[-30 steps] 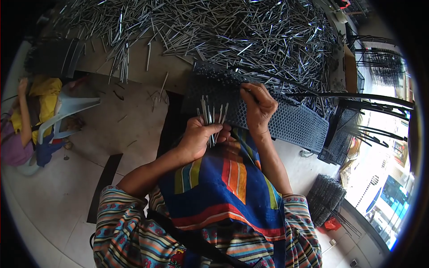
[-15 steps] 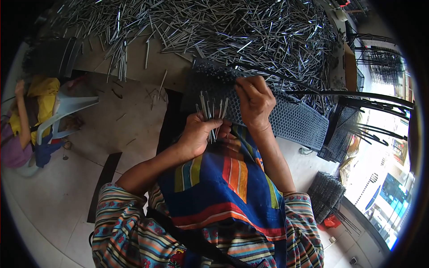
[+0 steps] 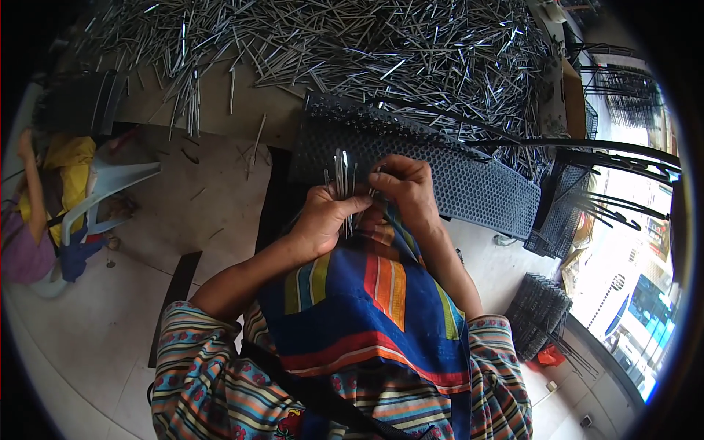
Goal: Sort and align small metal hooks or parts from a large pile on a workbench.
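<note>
My left hand [image 3: 323, 220] is closed around a bundle of thin metal rods [image 3: 342, 176], which stand up in a loose fan above the fist. Close beside it, my right hand [image 3: 411, 192] pinches with thumb and forefinger at what appears to be a thin rod at the bundle's right side. The pinched piece is mostly hidden by the fingers. Behind both hands lies a dark perforated panel [image 3: 477, 183], slanting down to the right, with a cluster of small pieces standing in its holes along the far edge. A striped blue apron [image 3: 330, 323] covers my lap under the hands.
A large heap of loose metal rods [image 3: 352, 51] covers the table beyond the panel. Black racks with long bars [image 3: 616, 150] stand at the right, and a stack of dark wire pieces [image 3: 539, 312] lower down. Another person sits at the left by a pale plastic chair [image 3: 110, 191].
My right hand has come down and left from over the panel to the rod bundle. The left hand stays nearly in place, and the rods in it stand closer together.
</note>
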`<state>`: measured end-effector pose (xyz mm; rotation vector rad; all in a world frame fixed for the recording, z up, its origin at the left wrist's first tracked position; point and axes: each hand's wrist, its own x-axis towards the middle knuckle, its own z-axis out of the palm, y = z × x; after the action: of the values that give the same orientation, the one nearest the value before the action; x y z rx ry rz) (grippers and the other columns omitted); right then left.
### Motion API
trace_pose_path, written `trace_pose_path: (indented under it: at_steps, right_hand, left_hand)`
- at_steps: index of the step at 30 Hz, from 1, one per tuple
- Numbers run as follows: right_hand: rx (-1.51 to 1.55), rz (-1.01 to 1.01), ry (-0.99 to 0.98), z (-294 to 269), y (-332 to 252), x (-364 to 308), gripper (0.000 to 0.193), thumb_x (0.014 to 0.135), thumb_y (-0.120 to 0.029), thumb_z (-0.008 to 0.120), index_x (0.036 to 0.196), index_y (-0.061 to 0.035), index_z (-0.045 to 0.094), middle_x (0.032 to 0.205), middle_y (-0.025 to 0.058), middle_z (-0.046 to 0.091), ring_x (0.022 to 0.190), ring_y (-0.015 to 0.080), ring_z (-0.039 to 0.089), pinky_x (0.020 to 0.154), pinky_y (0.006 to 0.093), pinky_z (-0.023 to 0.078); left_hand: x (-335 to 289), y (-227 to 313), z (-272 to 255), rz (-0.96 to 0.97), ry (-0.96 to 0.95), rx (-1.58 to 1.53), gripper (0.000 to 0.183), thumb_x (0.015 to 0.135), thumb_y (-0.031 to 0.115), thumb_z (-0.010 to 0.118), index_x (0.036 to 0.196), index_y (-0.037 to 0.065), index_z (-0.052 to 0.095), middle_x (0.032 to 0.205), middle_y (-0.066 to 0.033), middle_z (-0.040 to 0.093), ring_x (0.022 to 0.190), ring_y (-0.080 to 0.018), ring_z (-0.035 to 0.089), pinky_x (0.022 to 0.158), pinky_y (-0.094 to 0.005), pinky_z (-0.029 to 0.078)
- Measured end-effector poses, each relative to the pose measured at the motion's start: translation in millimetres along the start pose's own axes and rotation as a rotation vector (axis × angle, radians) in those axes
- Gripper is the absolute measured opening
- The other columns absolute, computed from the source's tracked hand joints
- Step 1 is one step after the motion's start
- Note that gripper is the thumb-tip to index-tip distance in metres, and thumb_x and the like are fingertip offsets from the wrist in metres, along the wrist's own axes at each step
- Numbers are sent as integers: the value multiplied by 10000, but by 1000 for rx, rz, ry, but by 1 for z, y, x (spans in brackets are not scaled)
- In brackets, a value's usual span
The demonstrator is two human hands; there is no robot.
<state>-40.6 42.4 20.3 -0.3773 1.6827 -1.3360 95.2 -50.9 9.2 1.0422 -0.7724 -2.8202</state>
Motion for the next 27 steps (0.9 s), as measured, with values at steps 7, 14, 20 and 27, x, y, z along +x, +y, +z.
trace_pose_path:
  at_steps: [7, 14, 20, 27]
  right_hand:
    - [62, -449, 510, -24, -15, 4, 43, 799, 32, 662, 830, 1, 660, 640, -35, 557, 529, 30, 446, 475, 197, 335]
    - [-491, -746, 475, -19, -5, 25, 153, 711, 80, 700, 845, 8, 678, 727, 17, 596, 620, 72, 542, 549, 212, 430]
    - [-575, -706, 485, -10, -11, 25, 135, 718, 45, 716, 836, -17, 695, 725, 45, 616, 601, 99, 574, 536, 235, 435]
    - [-490, -408, 287, -13, -5, 8, 109, 730, -4, 717, 833, 5, 681, 706, 32, 636, 599, 89, 570, 552, 245, 446]
  left_hand:
    - [-3, -4, -11, -7, 70, 144, 224, 933, 115, 527, 1097, -8, 617, 877, -126, 686, 683, -170, 655, 600, -273, 522]
    - [-2, -4, -3, -10, 103, 186, 222, 889, 62, 491, 1071, -34, 573, 790, -119, 678, 656, -155, 648, 521, -249, 472]
    - [0, -6, -11, 34, 41, 115, 199, 903, 65, 522, 1066, -11, 607, 819, -110, 675, 670, -174, 643, 569, -288, 494]
    - [-1, 2, -1, 10, 20, 102, 131, 884, 30, 523, 961, -23, 615, 820, -156, 686, 678, -213, 683, 562, -280, 521]
